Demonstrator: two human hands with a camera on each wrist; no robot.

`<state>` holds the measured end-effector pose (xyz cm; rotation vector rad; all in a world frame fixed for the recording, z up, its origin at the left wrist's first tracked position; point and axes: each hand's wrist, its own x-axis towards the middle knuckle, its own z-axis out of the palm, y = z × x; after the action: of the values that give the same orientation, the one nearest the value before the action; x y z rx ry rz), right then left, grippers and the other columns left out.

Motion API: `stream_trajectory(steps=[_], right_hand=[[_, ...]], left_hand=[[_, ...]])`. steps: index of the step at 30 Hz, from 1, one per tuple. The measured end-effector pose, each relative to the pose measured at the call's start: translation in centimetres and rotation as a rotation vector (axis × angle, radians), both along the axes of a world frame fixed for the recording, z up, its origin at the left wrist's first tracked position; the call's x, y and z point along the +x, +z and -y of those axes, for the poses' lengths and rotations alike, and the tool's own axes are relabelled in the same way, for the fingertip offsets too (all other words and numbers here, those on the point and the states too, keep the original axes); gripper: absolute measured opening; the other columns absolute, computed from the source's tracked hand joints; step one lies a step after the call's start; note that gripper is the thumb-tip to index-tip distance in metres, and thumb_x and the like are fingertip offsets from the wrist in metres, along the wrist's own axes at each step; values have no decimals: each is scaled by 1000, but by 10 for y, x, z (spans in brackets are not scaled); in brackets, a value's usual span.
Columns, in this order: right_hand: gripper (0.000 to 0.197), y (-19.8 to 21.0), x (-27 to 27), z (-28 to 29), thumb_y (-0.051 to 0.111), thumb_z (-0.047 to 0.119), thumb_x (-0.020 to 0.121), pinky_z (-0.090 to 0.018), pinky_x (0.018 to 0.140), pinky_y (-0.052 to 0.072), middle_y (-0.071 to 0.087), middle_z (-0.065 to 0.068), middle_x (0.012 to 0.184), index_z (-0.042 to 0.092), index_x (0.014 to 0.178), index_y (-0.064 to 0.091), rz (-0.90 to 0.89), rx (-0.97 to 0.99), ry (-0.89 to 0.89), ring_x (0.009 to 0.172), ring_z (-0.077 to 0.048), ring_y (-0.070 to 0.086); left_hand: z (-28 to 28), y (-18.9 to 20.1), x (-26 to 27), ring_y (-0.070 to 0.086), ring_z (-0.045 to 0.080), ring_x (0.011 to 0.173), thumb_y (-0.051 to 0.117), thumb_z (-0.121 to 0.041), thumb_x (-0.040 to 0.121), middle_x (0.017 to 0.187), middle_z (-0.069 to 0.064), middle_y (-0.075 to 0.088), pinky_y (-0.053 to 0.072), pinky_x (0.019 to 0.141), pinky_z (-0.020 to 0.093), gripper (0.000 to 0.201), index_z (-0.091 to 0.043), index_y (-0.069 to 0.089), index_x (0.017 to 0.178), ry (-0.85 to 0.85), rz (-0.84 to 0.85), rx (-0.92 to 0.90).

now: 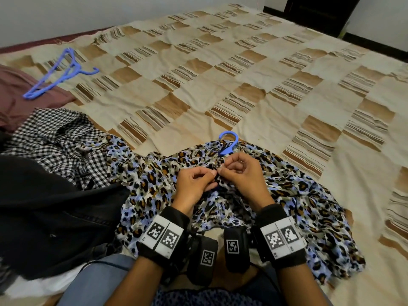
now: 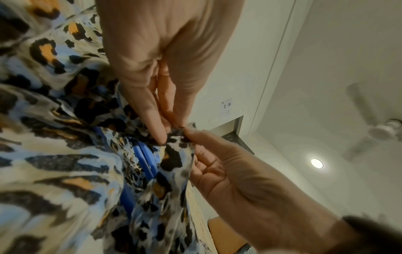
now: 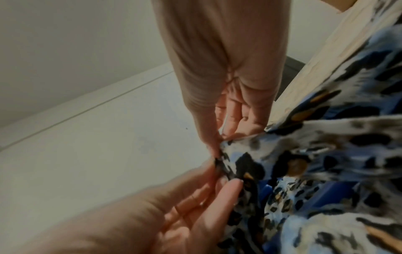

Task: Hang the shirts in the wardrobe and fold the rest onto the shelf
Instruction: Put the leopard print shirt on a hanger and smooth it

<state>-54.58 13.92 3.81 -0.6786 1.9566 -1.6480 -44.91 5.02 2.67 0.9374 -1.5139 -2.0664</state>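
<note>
The left hand and right hand are meeting fingertip to fingertip, each pinching the front edge of the shirt just below its collar, apparently fastening a button. Wrists are angling inward. The shirt is lying along the bed's near edge, its hanger hook pointing away from both hands toward the far edge.
</note>
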Motion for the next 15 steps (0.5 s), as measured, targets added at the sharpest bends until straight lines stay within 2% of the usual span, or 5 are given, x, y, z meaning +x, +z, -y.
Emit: stream_trajectory(steps=[5,7,11,13,15], right_hand=[[17,2,-1,-2,68,-6,79,-30,72,53,64,-11,68,5,82,56,53,-4,-2,66,-18,60],[16,2,-2,-4,68,-4,80,-28,73,54,68,-17,76,3,87,55,84,-5,13,69,-17,65],[14,7,-6,-4,58,-2,89,-22,62,56,71,-14,80,6,96,49,281,-59,43,60,-14,65],[21,6,-8,-5,58,-3,88,-21,60,56,71,-11,76,8,102,46,324,-78,32,57,-13,64],[32,5,-9,-6,63,-4,84,-22,64,57,71,-8,74,8,106,43,285,-50,40,61,-14,67]], left_hand=[[-2,-2,0,67,12,71,59,0,87,80,15,66,58,72,24,9,6,66,87,-6,-7,1],[-1,-2,0,67,13,72,59,0,88,81,16,66,58,73,24,10,7,66,89,-6,-3,-2],[1,-2,0,68,9,69,57,1,88,78,12,66,57,70,21,9,3,66,85,-14,-1,-3],[-1,-2,0,68,7,67,57,3,88,77,12,65,57,69,19,10,2,66,84,-25,6,-28],[-2,-3,-1,67,6,65,57,4,88,77,12,65,56,67,18,9,2,66,86,-32,23,-56]])
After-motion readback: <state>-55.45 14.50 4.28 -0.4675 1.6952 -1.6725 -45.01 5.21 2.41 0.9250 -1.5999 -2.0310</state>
